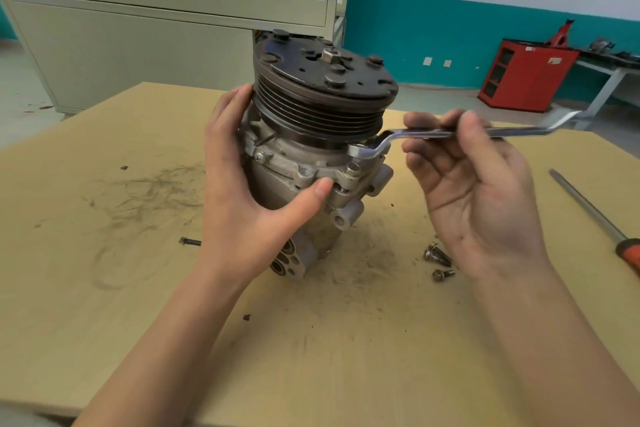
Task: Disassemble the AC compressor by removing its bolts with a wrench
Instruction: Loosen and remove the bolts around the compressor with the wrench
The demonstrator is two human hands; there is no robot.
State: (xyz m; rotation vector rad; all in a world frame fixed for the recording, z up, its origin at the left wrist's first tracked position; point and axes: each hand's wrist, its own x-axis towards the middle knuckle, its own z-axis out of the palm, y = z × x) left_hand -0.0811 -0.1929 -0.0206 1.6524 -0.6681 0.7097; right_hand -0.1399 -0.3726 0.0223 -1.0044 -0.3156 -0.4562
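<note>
Now the compressor [311,163] stands upright near the middle of the table [104,270], with its grooved pulley [322,107] on top. The left hand [239,191] grips the body from the left side. Its fingers curl round the back, just under the pulley, and its thumb [320,188] presses across the front below the flange.

The right hand [481,194] is raised to the right of the compressor, palm turned towards the camera. Its thumb and upper fingers pinch the shaft of the wrench [419,133], and the lower fingers hang loosely open. The wrench lies roughly level. Its ring end sits on the flange just beneath the pulley, and its other end sticks out past the hand to the right. Whatever is under the ring is hidden. A bolt head [353,168] shows in the flange just below the ring.

Two loose bolts [438,255] lie close together on the table, to the right of the compressor's base and under the right wrist. Another loose bolt [189,241] lies to the left, beside the left wrist. A screwdriver [588,208] with an orange and black handle lies slantwise near the right edge of the table. Dark smudges mark the tabletop. A red cabinet [526,74] stands against the far wall.
</note>
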